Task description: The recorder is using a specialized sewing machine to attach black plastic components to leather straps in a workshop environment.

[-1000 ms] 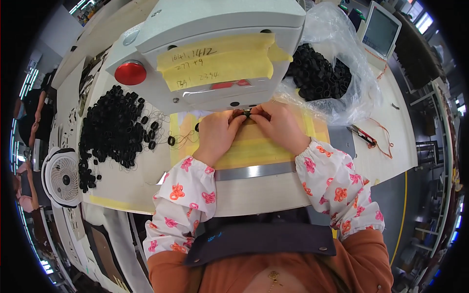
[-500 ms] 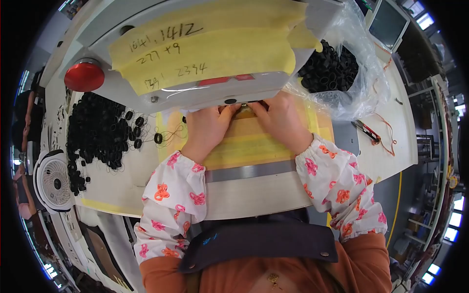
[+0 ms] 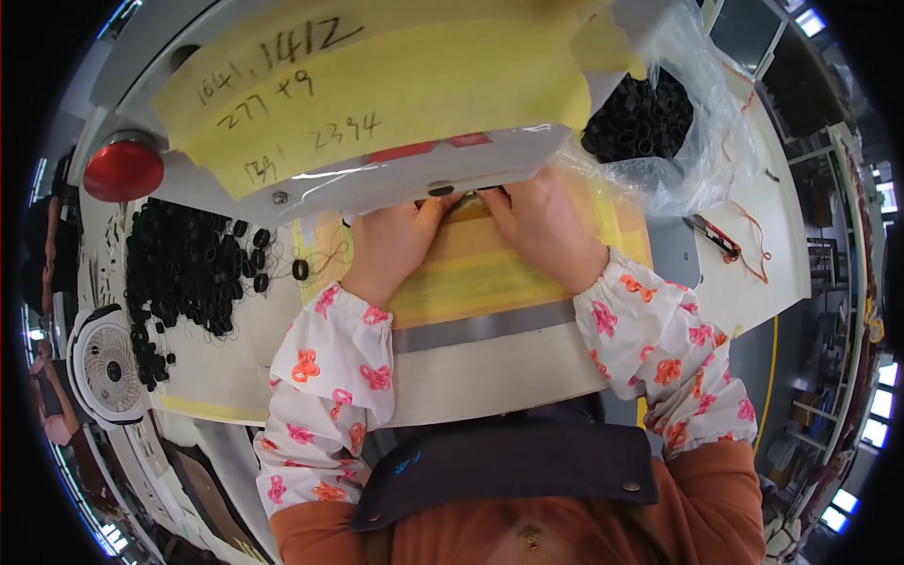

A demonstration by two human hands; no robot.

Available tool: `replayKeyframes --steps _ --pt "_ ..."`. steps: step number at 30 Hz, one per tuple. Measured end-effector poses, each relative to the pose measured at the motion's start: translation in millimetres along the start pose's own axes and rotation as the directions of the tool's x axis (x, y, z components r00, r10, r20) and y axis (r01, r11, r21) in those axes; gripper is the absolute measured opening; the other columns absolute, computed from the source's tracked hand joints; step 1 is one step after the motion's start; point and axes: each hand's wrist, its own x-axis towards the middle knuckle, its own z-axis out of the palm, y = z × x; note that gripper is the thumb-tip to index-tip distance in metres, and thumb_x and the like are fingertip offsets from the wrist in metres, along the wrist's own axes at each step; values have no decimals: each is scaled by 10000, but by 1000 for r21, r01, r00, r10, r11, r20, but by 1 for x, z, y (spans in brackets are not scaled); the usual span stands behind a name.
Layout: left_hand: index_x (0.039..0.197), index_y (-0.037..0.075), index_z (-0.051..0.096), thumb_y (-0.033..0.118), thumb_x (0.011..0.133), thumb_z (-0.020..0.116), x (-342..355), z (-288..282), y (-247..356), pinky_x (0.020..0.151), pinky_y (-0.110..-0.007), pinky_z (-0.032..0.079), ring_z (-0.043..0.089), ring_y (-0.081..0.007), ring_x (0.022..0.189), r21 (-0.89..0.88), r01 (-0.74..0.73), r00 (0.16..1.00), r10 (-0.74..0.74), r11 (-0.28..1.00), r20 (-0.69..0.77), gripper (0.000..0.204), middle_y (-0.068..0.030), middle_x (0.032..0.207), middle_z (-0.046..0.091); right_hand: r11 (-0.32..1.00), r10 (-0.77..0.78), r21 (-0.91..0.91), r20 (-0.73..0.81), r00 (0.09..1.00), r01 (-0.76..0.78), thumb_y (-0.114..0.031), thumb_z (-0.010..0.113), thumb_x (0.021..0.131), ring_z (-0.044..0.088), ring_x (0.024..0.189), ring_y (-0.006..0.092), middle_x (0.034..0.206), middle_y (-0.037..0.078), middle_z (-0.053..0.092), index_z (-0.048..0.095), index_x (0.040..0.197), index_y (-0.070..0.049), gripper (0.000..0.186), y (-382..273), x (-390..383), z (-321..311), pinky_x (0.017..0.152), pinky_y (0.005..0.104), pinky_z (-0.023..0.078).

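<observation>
Side by side under the front of a white machine (image 3: 414, 179), my left hand (image 3: 391, 247) and my right hand (image 3: 544, 231) reach in with fingers curled and thumbs pointing at each other. Between the thumb tips is a small thing I cannot make out, since the machine's edge covers most of the fingertips. Both hands are closed. Beneath them lies a work plate (image 3: 471, 285) covered in yellow tape, with a grey metal strip (image 3: 480, 330) along its near edge. Yellow tape sheets (image 3: 395, 85) with handwriting cover the machine's front.
Left of the plate, many black rings (image 3: 184, 268) with thin threads lie piled. A clear plastic bag (image 3: 711, 155) of black rings (image 3: 640, 118) stands right, beyond a red-handled cutter (image 3: 720, 242) and orange cord (image 3: 761, 254). A red push button (image 3: 123, 171) and white fan (image 3: 108, 365) are left.
The view has shifted slightly, so the machine front looks larger and farther left. My hands stay in the same place under it, with only slight finger movement.
</observation>
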Motion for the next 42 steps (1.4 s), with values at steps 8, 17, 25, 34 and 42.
replayKeyframes --steps 8,17,25,34,42 --pt "852 117 658 330 768 602 1 6 2 573 -355 443 599 -260 667 9 37 999 -37 999 -4 235 -66 709 638 998 33 -49 21 999 -32 -17 544 757 542 673 368 740 183 541 464 817 -12 100 2 -1 -2 569 430 440" --pt "856 151 668 360 762 595 1 9 -5 562 -325 443 600 -221 622 -10 61 998 -61 998 9 241 -36 686 637 999 48 -23 7 999 -48 -36 560 754 544 686 370 728 188 547 464 811 -4 116 1 0 2 581 428 435" --pt "828 129 666 332 765 604 2 6 3 545 -321 431 575 -200 569 35 126 991 -127 991 35 221 -28 622 604 999 48 4 18 999 -49 -32 563 746 545 700 376 738 190 554 472 794 5 110 5 0 2 598 435 433" --pt "802 43 653 345 775 625 5 -2 0 491 -273 398 523 -115 494 63 65 998 -64 996 -19 305 -50 591 602 1000 14 18 -33 999 -13 -39 584 744 548 661 357 704 184 567 525 759 24 87 3 10 5 584 406 437" --pt "740 47 633 338 780 591 -31 -11 -6 482 -357 418 558 -292 525 198 -101 973 139 975 -183 297 -141 605 578 996 -53 -80 -81 995 47 -122 621 727 556 604 306 650 131 552 512 720 -24 147 -5 1 -9 533 394 442"
